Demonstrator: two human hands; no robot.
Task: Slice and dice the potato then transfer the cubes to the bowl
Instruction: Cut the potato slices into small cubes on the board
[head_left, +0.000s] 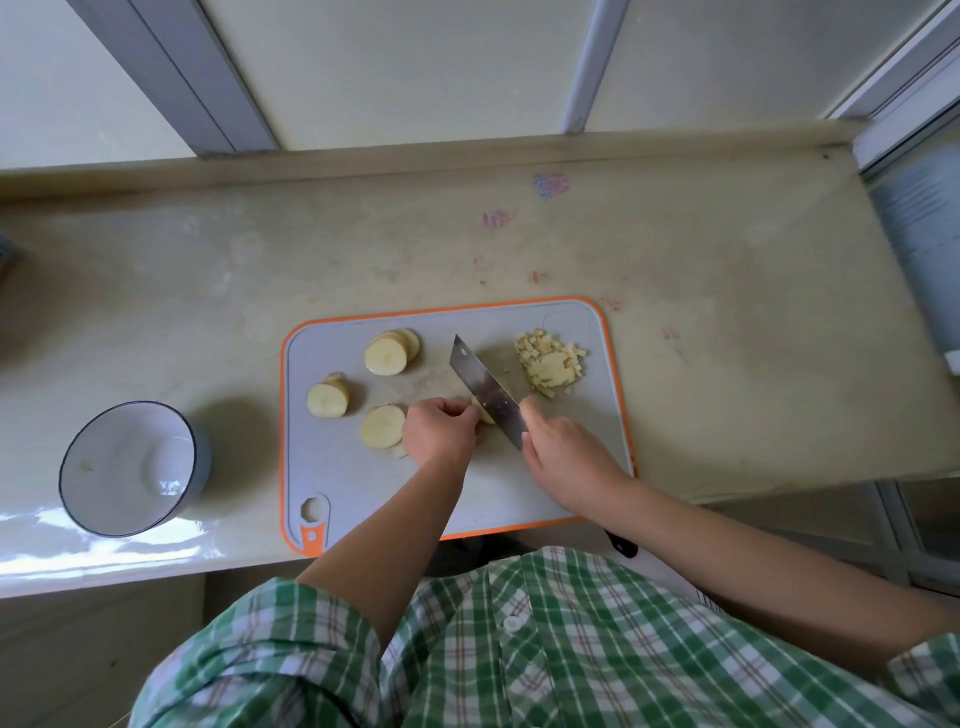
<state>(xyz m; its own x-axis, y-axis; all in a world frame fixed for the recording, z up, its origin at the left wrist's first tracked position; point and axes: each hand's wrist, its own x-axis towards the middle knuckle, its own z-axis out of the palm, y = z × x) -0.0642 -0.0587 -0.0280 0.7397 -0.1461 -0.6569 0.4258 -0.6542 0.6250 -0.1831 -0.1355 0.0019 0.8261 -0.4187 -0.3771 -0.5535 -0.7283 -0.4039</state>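
A grey cutting board (363, 483) with an orange rim lies on the counter. Round potato slices rest on its left half: one stack (389, 352) at the back, one (327, 399) at the left, one (383, 426) next to my left hand. My left hand (441, 431) curls over a potato piece (484, 413), mostly hidden. My right hand (563, 462) grips a knife (485, 389), its blade angled down onto that piece. A pile of small potato cubes (550, 366) sits at the board's back right. A white bowl (130, 467) stands left of the board.
The pale counter (727, 338) runs left to right, with a raised lip and window frames behind it. Its front edge lies just below the board. Faint coloured stains mark the counter behind the board. A grey object touches the far left edge.
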